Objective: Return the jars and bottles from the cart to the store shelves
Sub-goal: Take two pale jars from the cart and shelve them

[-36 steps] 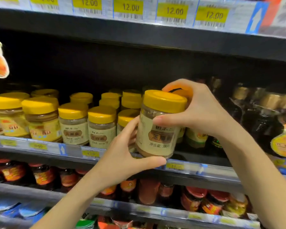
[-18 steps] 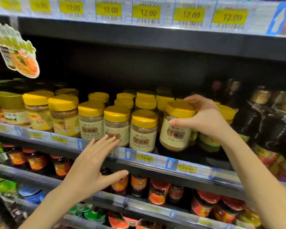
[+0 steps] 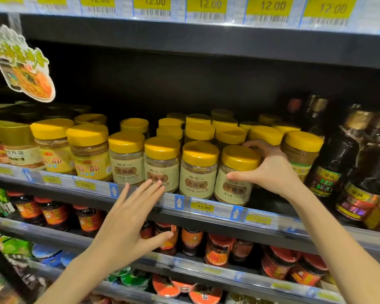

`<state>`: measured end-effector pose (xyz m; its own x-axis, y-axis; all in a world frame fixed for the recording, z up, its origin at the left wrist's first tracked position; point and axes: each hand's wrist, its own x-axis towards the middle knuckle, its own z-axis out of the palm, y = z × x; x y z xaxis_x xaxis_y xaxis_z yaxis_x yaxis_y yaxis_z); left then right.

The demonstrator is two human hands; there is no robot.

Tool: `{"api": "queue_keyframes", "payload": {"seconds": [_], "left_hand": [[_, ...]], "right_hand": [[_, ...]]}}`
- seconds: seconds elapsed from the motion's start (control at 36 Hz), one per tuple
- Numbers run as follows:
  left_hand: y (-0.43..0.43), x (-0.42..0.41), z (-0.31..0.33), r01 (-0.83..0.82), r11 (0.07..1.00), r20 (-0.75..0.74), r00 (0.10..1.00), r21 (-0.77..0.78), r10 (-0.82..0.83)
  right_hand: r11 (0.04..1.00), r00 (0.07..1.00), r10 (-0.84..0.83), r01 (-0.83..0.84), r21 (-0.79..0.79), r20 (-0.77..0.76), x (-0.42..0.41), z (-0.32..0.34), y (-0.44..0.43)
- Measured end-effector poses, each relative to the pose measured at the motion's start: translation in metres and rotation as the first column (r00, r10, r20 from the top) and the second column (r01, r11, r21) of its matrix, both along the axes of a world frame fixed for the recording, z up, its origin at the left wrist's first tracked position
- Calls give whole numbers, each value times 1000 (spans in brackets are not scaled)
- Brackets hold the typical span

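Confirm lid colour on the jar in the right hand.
Yellow lid on the jar, clearest in the head view.

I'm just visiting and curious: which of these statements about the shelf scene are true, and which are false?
1. The right hand grips a yellow-lidded jar in the front row. True.
2. The left hand holds a jar. False: it is open and holds nothing.
3. Right of that jar stand dark bottles. True.
4. The price tags above read 15.00. False: they read 12.00.
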<state>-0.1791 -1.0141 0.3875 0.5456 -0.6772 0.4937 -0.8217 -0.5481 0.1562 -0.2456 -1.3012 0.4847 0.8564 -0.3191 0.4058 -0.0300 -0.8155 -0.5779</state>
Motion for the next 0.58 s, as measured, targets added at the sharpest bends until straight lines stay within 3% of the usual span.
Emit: {"api": "queue_keyframes", "payload": {"seconds": [0.58], "left_hand": [[-8, 0, -6, -41, 999, 50, 998, -29, 42]], "right_hand": [[999, 999, 36, -36, 15, 35, -3, -11, 4]]}}
